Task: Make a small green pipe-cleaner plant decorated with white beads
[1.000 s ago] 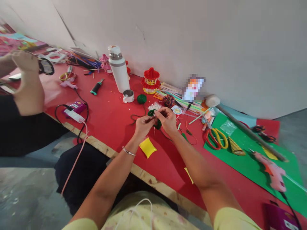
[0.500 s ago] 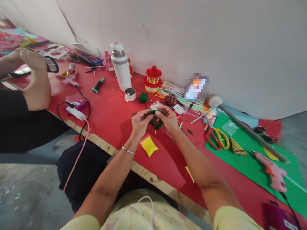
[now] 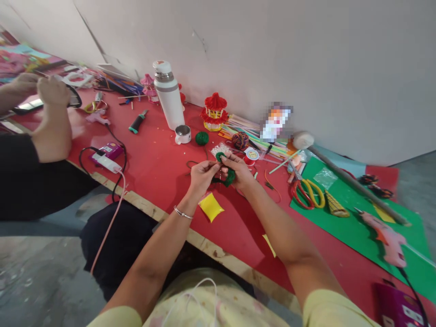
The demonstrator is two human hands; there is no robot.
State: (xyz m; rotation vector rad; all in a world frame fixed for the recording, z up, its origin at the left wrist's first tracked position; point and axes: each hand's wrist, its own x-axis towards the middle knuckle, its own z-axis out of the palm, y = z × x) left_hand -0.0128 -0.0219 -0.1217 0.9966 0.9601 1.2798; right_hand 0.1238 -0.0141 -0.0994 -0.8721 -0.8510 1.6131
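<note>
In my right hand [image 3: 240, 170] is a dark green yarn piece [image 3: 230, 177], pinched between thumb and fingers, with a curled part showing at the top and more hanging below. My left hand [image 3: 202, 176] is closed in a pinch right beside it; what its fingertips hold is too small to make out. A thin pale line hangs below the fingers. Behind my hands lie a green yarn ball [image 3: 202, 138], a bag of clear beads [image 3: 221, 150], a multicoloured yarn ball [image 3: 240, 140] and a thread spool [image 3: 251, 156]. A yellow packet [image 3: 211, 207] lies in front.
A white flask [image 3: 169, 100], its cup [image 3: 183, 134] and a red-yellow pagoda model [image 3: 215, 111] stand behind. Scissors [image 3: 308, 193], a pink glue gun [image 3: 384, 238] and a mallet [image 3: 304, 140] lie right. Another person's hand [image 3: 53, 93] is at left, near a pink cable [image 3: 112, 222].
My left fingers have come down and off the top of the green piece, pinching lower beside it. The piece has turned in my right hand, and its curled end now shows.
</note>
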